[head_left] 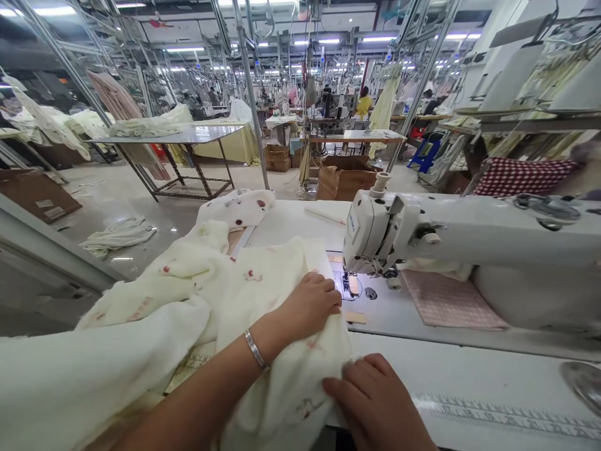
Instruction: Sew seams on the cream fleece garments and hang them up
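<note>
A cream fleece fabric (pixel 197 294) with small red prints lies bunched over the left of the white sewing table (pixel 469 369). My left hand (pixel 307 307), a silver bangle on its wrist, lies on the fabric's right edge with fingers curled, close to the needle and presser foot (pixel 350 275) of the white sewing machine (pixel 451 232). My right hand (pixel 375 401) rests at the fabric's near edge, fingers bent down and pinching the cloth against the table.
A pink checked cloth (pixel 446 300) lies under the machine arm. Cardboard boxes (pixel 345 178) and a metal table (pixel 188 138) heaped with garments stand beyond. Cloth lies on the floor (pixel 117 235). A measuring scale (pixel 507 416) is printed along the table's front edge.
</note>
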### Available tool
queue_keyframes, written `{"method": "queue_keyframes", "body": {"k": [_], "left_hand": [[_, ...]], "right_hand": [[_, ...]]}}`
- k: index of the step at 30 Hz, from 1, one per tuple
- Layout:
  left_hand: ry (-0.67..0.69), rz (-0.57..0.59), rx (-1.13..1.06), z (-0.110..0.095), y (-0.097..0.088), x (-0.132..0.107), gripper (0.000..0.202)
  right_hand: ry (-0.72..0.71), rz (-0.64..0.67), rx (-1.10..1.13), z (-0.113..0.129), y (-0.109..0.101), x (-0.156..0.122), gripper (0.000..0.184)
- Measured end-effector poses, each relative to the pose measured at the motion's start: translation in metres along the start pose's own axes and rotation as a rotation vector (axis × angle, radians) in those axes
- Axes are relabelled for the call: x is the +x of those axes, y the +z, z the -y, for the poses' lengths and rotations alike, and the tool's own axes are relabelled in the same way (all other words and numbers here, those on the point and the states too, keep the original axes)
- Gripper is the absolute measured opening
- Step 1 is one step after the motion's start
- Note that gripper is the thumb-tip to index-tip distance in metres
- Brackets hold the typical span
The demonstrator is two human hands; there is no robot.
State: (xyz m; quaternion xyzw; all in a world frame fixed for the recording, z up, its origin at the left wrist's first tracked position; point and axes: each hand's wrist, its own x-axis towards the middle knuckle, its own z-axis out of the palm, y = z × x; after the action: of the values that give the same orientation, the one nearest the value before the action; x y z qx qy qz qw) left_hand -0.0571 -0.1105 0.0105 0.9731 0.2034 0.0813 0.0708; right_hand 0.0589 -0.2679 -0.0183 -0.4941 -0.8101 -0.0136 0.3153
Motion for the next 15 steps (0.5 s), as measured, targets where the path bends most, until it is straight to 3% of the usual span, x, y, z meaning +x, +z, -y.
{"method": "queue_keyframes", "body": {"k": [7, 11, 15], "left_hand": [[-0.017, -0.011, 0.054, 0.000, -0.001, 0.004, 0.011], [-0.070, 0.001, 0.097, -0.021, 0.002, -0.003, 0.013], [-0.141, -0.020, 0.112, -0.042, 0.015, -0.027, 0.020]], "right_hand": [[-0.069, 0.005, -0.073, -0.014, -0.020, 0.003, 0.022], [-0.056, 0.028, -0.075, -0.018, -0.016, -0.002, 0.024], [-0.102, 0.048, -0.073, -0.021, -0.018, -0.003, 0.025]]}}
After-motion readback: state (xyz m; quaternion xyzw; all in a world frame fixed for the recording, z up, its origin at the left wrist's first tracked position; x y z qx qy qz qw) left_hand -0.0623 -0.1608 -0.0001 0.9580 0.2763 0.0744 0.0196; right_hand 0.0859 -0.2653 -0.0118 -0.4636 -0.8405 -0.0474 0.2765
